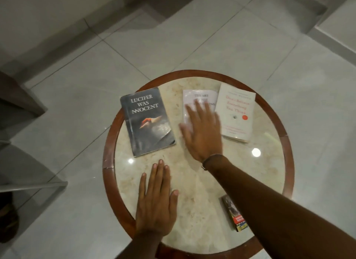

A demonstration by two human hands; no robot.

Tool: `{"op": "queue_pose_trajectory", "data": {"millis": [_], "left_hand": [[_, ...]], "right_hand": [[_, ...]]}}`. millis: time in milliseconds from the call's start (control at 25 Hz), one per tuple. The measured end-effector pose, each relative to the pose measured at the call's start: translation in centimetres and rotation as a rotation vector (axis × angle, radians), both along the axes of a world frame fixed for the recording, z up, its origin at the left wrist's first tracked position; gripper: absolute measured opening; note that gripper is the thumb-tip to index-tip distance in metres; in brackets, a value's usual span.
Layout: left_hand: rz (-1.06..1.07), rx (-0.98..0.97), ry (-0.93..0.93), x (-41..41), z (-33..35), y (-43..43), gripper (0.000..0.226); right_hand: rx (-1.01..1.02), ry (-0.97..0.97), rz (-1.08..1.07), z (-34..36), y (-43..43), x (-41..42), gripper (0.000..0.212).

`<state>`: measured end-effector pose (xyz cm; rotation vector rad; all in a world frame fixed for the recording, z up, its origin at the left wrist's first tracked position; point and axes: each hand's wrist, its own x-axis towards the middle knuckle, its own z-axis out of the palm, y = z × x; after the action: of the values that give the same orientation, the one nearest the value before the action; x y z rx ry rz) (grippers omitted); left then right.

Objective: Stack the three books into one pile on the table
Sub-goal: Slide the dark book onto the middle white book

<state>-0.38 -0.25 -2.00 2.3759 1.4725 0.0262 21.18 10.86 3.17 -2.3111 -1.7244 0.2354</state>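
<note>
Your three paperbacks lie flat and separate across the far half of the round table (108,149). The dark grey book (147,122), its cover creased and worn, sits toward the far-left edge. The pale middle book (198,98) lies beside it, and the white book with red lettering (236,112) overlaps its right side near the far-right edge. Your right hand (202,131) is spread flat, palm down, over the middle book, blurred, gripping nothing that you can make out. Your left hand (156,199) rests open and flat on the glossy cream marble top near the near-left edge. A small dark box (232,213) lies by the wooden rim, half hidden by your right forearm.
</note>
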Motion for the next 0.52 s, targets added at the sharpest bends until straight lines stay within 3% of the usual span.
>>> {"op": "queue_pose_trajectory", "data": {"millis": [120, 280, 520], "left_hand": [[-0.023, -0.011, 0.025, 0.1, 0.2, 0.1, 0.069], [-0.029, -0.006, 0.080, 0.1, 0.0, 0.3, 0.072], [-0.033, 0.008, 0.063, 0.2, 0.1, 0.2, 0.071]], "right_hand": [[-0.099, 0.006, -0.270, -0.8, -4.3, 6.5, 0.058], [-0.252, -0.041, -0.165, -1.7, -9.5, 11.6, 0.061], [-0.304, -0.128, -0.292, -0.4, -15.0, 14.0, 0.058]]}}
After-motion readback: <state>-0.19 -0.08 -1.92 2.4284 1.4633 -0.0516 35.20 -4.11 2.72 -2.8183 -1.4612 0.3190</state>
